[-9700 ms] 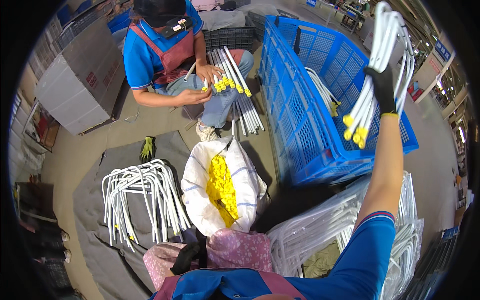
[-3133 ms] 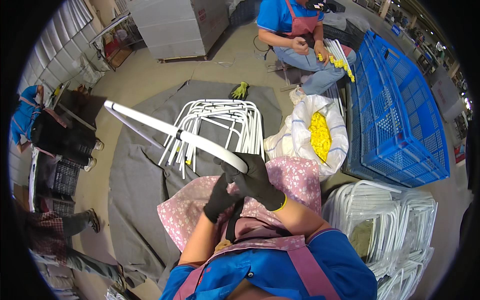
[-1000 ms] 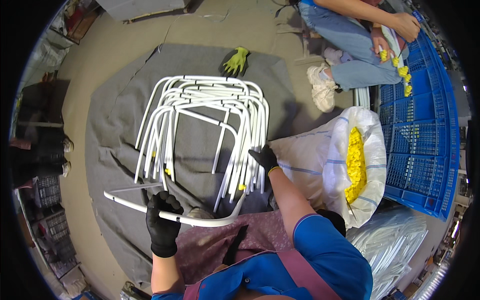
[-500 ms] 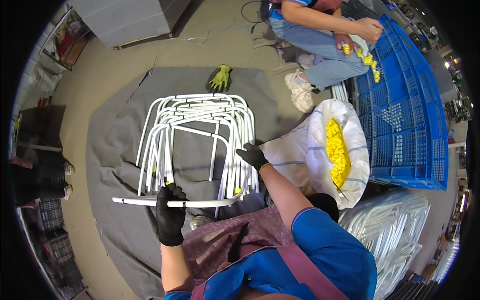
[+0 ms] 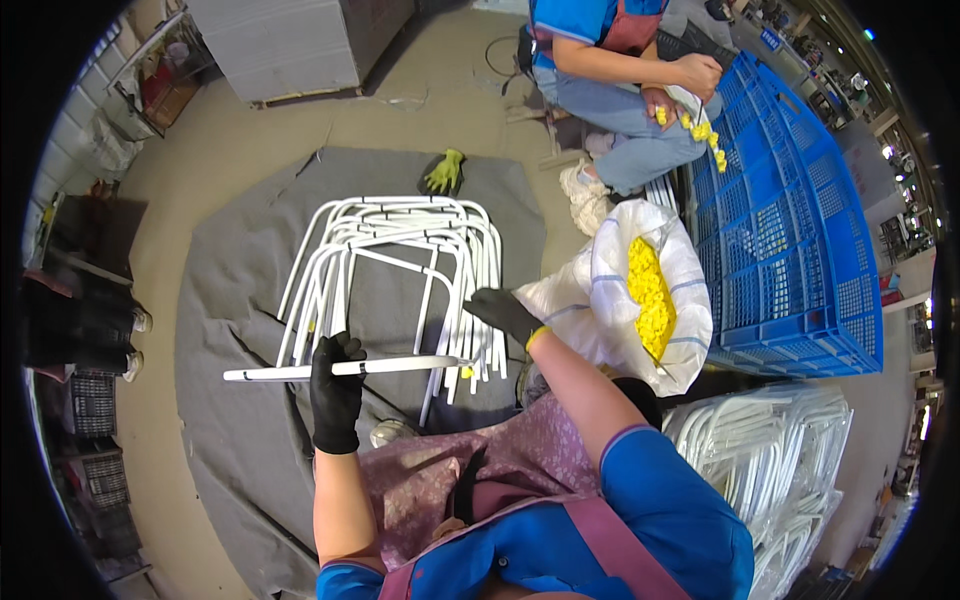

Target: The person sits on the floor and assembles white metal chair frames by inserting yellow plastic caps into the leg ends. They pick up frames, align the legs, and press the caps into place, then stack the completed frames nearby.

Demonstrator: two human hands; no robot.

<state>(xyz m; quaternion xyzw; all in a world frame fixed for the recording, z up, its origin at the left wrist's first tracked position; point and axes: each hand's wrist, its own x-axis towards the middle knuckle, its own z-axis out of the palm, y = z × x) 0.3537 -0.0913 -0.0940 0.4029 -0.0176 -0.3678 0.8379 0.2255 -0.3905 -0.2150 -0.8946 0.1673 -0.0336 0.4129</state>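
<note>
My left hand (image 5: 337,398), in a black glove, is wrapped round a white bent metal tube (image 5: 410,365) with dark bands and holds it level, close to me. My right hand (image 5: 503,314), in a black glove with a yellow cuff, reaches to the right side of a stack of white U-shaped tube frames (image 5: 385,236). Its fingers are stretched out beside the upright tubes; whether they touch one is unclear. The stack lies on a grey cloth (image 5: 230,300). A small yellow cap (image 5: 467,372) shows low among the tube ends.
An open white sack (image 5: 605,265) of yellow caps (image 5: 650,300) stands at right, before a blue plastic crate (image 5: 760,230). Plastic-wrapped white frames (image 5: 750,450) lie nearer me. A yellow-green glove (image 5: 443,172) rests beyond the stack. A co-worker (image 5: 610,90) sits at upper right, handling yellow caps.
My left hand and its tube have risen slightly in the view, and the tube has turned more edge-on. My right hand has shifted a little left along the stack.
</note>
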